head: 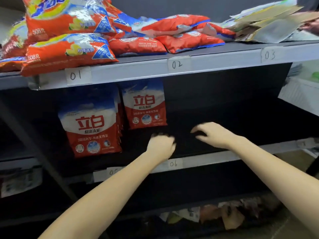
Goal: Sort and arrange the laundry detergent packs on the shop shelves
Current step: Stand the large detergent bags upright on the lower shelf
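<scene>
You see glossy plastic film on the orange lemon detergent packs point(69, 52), crinkled and catching white glare. The red-and-white upright packs point(91, 128) below look smoother, with a softer sheen. The shelf edge rail point(131, 70) reads as pale, smooth painted metal, its numbered labels point(78, 75) matt paper. The shelf deck point(215, 118) looks dark and matt.

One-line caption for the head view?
Both empty hands, left and right, reach into the middle shelf beside upright detergent packs.
</scene>
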